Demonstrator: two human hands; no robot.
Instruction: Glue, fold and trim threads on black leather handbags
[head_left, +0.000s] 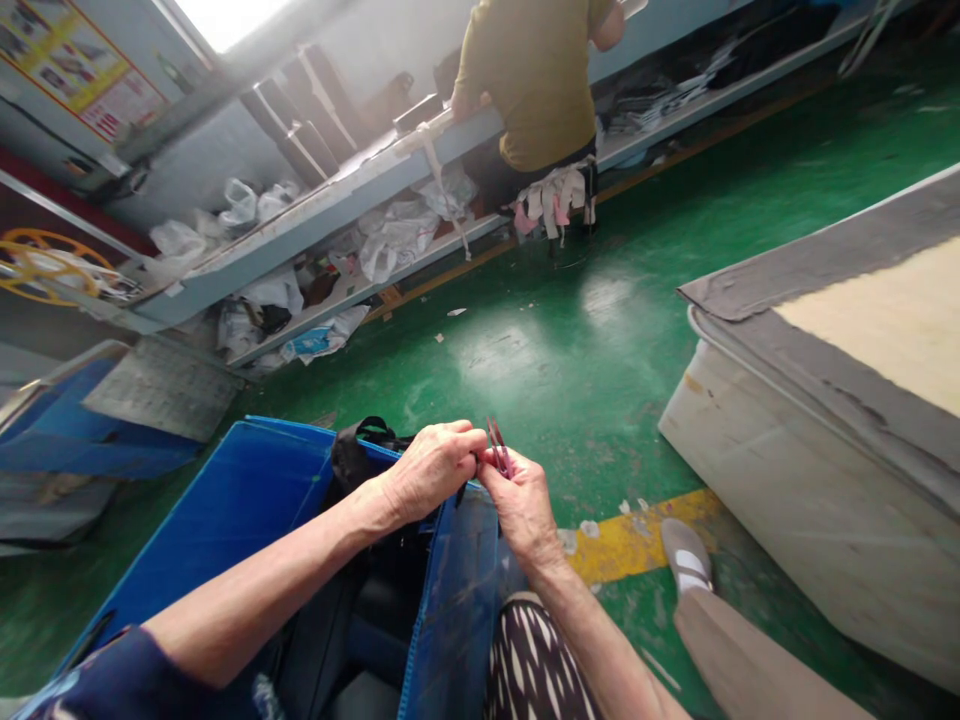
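Both hands meet above the near edge of a blue bin that holds dark items. My right hand is closed around small reddish thread snips, their tips pointing up and away. Close against it, my left hand has its fingers pinched together; a small dark bit shows between the two hands, too small to name. A black strap or fabric piece lies over the bin's far rim, just left of my left hand.
At the right stands a large whitish bin with a grey cover. A person in an olive shirt sits at a long bench with plastic bags beneath. Another blue bin is at the left, on the green floor.
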